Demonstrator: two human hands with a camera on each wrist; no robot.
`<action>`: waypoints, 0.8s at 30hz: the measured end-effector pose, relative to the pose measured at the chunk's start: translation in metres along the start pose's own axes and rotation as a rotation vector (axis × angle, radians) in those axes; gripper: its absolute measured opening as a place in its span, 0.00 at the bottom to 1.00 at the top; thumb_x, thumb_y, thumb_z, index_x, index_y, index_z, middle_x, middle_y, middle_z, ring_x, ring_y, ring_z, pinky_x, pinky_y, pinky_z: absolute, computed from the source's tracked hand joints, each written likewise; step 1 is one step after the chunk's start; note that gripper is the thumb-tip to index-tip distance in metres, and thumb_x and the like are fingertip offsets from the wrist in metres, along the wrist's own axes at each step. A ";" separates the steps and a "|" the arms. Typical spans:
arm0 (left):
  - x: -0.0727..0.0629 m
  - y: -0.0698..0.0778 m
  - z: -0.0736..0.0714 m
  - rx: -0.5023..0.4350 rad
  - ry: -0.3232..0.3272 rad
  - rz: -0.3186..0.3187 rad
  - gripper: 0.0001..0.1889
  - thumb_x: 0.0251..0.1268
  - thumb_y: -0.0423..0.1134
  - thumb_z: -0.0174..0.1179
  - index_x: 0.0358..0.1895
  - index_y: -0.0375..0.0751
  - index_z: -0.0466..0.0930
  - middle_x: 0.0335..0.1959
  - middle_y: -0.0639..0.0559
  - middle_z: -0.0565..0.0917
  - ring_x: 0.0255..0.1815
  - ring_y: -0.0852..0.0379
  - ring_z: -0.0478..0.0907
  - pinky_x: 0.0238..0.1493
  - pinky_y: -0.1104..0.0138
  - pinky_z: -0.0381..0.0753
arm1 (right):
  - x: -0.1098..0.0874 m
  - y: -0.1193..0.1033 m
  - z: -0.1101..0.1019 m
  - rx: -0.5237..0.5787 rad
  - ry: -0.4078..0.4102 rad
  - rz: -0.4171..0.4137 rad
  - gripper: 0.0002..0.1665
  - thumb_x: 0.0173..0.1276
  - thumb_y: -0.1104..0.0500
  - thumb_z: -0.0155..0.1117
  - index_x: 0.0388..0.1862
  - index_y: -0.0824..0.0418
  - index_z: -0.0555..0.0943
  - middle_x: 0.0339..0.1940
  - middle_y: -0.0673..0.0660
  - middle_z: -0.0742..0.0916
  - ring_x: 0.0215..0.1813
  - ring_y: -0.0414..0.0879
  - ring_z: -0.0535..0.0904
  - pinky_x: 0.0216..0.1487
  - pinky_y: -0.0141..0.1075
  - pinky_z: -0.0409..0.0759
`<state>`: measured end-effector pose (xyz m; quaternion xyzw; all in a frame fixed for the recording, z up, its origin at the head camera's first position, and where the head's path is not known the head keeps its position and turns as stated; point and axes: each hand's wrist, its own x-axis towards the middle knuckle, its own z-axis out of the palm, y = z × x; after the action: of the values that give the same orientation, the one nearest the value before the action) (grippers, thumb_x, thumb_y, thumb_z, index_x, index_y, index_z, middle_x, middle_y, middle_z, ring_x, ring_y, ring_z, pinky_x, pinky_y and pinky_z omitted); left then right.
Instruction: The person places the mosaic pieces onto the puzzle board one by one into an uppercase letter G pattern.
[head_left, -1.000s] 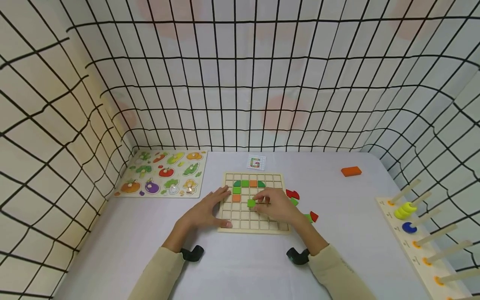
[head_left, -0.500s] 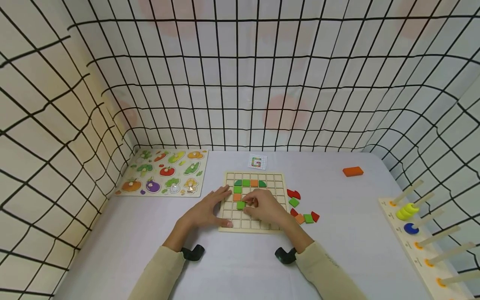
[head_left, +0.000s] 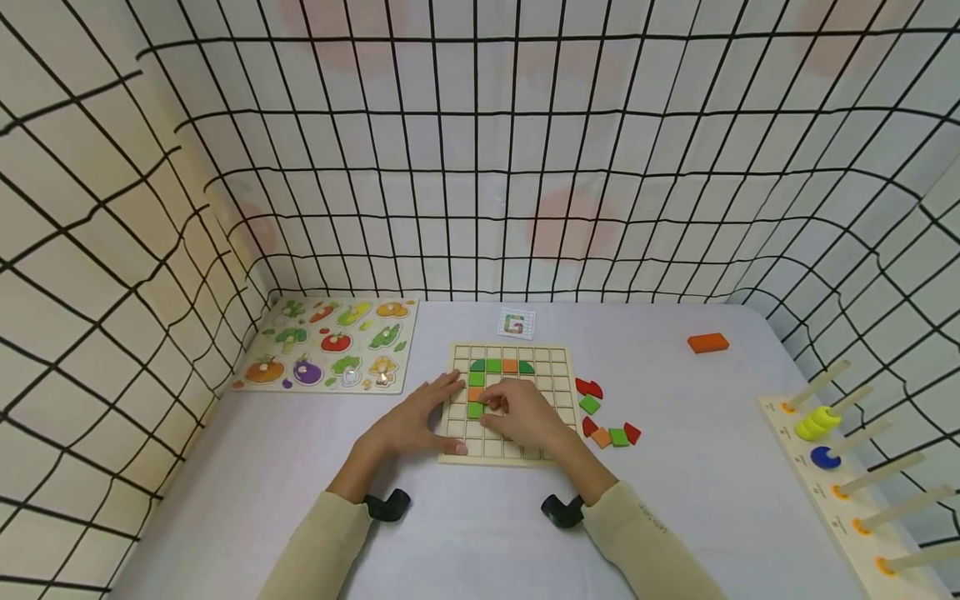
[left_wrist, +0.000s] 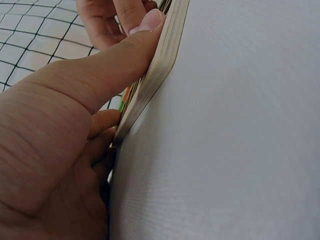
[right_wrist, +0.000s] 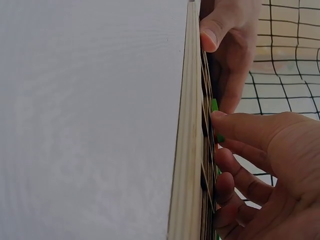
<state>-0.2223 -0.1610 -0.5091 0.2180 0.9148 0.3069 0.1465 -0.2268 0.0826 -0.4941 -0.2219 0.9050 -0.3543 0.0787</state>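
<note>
A wooden grid board (head_left: 525, 429) lies on the white table, with green and orange square tiles and dark green curved tiles set in some of its cells. My left hand (head_left: 413, 419) rests at the board's left side, fingers spread, with the thumb (left_wrist: 130, 47) on its near left corner. My right hand (head_left: 522, 414) reaches over the board and pinches a green square tile (head_left: 476, 410) at the cell below an orange tile (head_left: 476, 393). In the right wrist view the thumb touches that green tile's edge (right_wrist: 215, 105); how flat it sits cannot be told.
Loose red, green and orange pieces (head_left: 618, 437) lie right of the board. A pattern card (head_left: 517, 324) sits behind it. A vegetable puzzle (head_left: 322, 346) lies far left, an orange block (head_left: 708, 342) far right. A pegged board (head_left: 810, 483) stands at the right, and black netting surrounds the table.
My right hand has carried the green square tile leftward over the board, to the cell below the orange tile. The left hand has stayed in place.
</note>
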 end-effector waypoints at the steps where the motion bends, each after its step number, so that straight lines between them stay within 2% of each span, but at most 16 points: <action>1: 0.000 0.000 0.000 0.001 0.000 0.000 0.57 0.49 0.66 0.76 0.83 0.56 0.57 0.86 0.63 0.47 0.87 0.47 0.42 0.86 0.47 0.43 | 0.000 0.000 0.000 -0.003 0.003 0.000 0.16 0.66 0.55 0.76 0.52 0.55 0.89 0.34 0.45 0.83 0.37 0.42 0.75 0.39 0.33 0.77; 14: 0.000 0.000 -0.001 -0.001 -0.010 0.005 0.57 0.49 0.65 0.77 0.83 0.55 0.57 0.86 0.62 0.46 0.88 0.48 0.41 0.86 0.48 0.42 | 0.001 0.003 0.002 0.039 0.020 0.011 0.14 0.65 0.55 0.76 0.50 0.54 0.90 0.32 0.45 0.83 0.36 0.41 0.75 0.36 0.32 0.76; 24: -0.001 0.002 -0.002 0.003 -0.014 0.006 0.58 0.50 0.65 0.76 0.83 0.55 0.56 0.87 0.61 0.46 0.88 0.48 0.40 0.86 0.49 0.42 | -0.004 0.008 -0.002 0.139 0.033 0.039 0.12 0.65 0.55 0.76 0.48 0.52 0.90 0.33 0.46 0.83 0.35 0.44 0.75 0.35 0.31 0.74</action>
<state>-0.2219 -0.1608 -0.5069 0.2229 0.9135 0.3047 0.1517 -0.2269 0.0910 -0.4982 -0.1924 0.8834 -0.4185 0.0861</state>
